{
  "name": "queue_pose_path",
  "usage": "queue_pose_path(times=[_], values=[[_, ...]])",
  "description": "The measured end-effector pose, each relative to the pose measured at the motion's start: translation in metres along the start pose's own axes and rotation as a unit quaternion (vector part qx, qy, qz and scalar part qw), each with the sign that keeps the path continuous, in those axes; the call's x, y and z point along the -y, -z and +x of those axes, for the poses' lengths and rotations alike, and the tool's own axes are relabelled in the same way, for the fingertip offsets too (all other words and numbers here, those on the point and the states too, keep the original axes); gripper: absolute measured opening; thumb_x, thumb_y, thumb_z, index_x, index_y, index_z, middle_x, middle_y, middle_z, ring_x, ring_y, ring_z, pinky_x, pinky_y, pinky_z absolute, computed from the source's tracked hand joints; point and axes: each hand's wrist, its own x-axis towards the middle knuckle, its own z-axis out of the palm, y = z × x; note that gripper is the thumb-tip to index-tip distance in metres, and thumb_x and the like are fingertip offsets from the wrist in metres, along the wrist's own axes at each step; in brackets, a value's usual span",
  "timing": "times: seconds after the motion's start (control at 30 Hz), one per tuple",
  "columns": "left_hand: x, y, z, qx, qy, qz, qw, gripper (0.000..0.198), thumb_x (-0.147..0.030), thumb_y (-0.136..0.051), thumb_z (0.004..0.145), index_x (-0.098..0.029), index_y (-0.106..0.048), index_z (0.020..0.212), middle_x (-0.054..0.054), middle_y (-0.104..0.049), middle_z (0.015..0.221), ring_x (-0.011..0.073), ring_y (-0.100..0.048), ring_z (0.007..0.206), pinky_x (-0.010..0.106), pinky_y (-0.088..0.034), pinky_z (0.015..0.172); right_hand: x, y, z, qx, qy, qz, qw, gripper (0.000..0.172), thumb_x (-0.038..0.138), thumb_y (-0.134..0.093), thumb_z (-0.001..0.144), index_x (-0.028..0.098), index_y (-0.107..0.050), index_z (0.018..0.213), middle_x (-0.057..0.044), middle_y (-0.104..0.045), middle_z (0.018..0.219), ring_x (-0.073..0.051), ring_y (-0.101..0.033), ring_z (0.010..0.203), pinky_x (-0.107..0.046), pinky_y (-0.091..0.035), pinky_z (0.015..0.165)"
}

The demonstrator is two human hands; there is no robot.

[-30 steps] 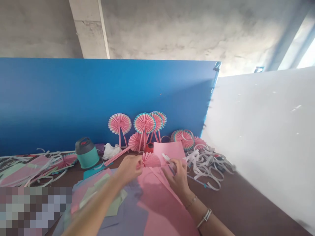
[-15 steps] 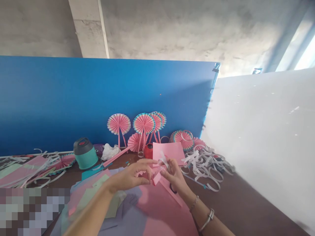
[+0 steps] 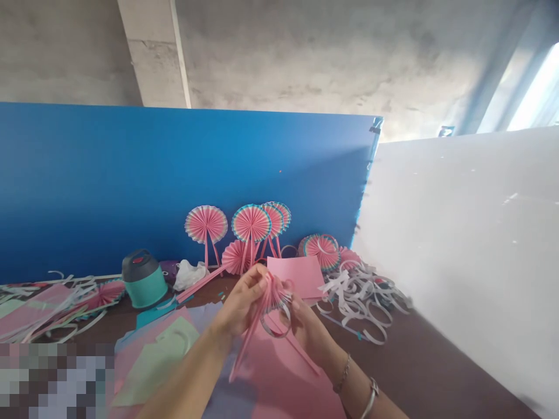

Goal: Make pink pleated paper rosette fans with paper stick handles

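A pleated pink paper fan is between my two hands above the pink sheets. My left hand pinches its upper left side, fingers closed. On the other side my right hand has its fingers closed on the fan's right edge. Two long pink strips spread downward from the fan, and a pale curled strip loops below the pleats. Just behind my right hand lies a flat pink sheet.
Finished round fans lean on the blue panel. A teal and grey container stands left. Curled white strips pile up at the right. Green paper lies nearer, and a white panel borders the table's right side.
The folded pink paper has been turned and now shows its pleats, with a strip hanging down to the left. My left hand has moved up and closed on it. The view has shifted slightly.
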Motion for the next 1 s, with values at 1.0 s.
queue_pose_path(times=[1.0], values=[[0.025, 0.034, -0.015, -0.121, 0.016, 0.298, 0.947, 0.027, -0.044, -0.051, 0.086, -0.019, -0.051, 0.095, -0.001, -0.057, 0.07, 0.0111, -0.047, 0.062, 0.022, -0.038, 0.059, -0.007, -0.011, -0.003, -0.035, -0.113, 0.039, 0.992, 0.035, 0.04, -0.072, 0.072, 0.018, -0.046, 0.07, 0.001, -0.062, 0.06, -0.003, -0.034, 0.037, -0.019, -0.016, 0.039]])
